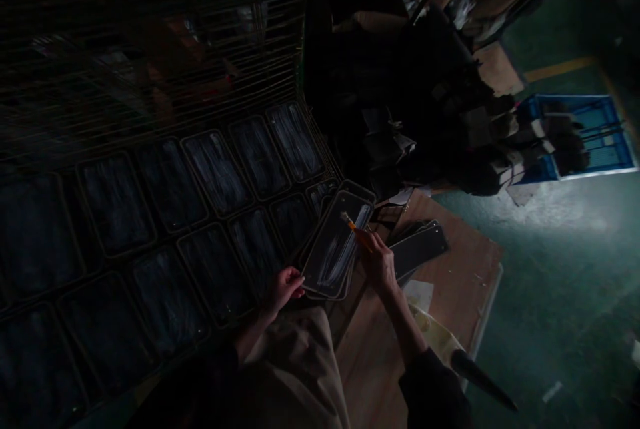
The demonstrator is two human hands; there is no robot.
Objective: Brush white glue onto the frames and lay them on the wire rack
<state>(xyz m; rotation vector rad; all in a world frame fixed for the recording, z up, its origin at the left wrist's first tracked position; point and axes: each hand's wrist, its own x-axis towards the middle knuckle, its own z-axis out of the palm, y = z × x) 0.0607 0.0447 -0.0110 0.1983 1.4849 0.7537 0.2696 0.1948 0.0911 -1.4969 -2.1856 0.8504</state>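
My right hand (379,261) is closed round a small brush (349,221) with an orange handle and a pale tip. The tip is over a dark rectangular panel (327,232) with rounded corners, and whitish streaks run along the panel's right side. At the panel's near left corner, my left hand (287,287) grips the edge between thumb and fingers. Edges of more such panels show beneath it, so it appears to top a small, uneven stack. The stack sits beside rows of similar panels (215,172), many streaked white.
A wire mesh rack (260,49) rises behind the rows. To the right, a wooden board (450,295) bears several dark panels (420,247) and a pale object with a long black handle (483,379). A blue crate (600,169) stands on the green floor, near dark bundles (500,142).
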